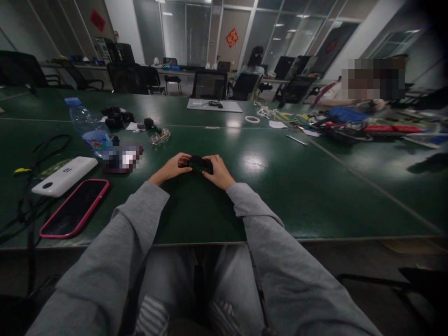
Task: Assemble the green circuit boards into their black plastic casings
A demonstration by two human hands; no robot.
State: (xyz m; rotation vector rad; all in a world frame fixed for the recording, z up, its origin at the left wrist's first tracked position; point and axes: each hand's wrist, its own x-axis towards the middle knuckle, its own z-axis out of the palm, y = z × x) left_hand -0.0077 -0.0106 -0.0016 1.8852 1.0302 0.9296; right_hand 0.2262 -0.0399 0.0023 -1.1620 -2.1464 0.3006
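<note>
Between my two hands is a small black object (200, 164) with tiny green marks along its near side; its exact kind is unclear. My left hand (176, 167) grips its left end, thumb in front and fingers curled behind. The right end is held by my right hand (219, 170), with the thumb on the near side and the fingers over the top. Both hands are just above or resting on the green table (203, 210); I cannot tell which.
To the left lie a pink-edged phone (75, 210), a white power bank (66, 176), black cables (24, 210), a plastic bottle (93, 135) and glasses (161, 136). A white board (199, 106) lies ahead. Tangled cables (350, 123) cover the right back, near a person (336, 95).
</note>
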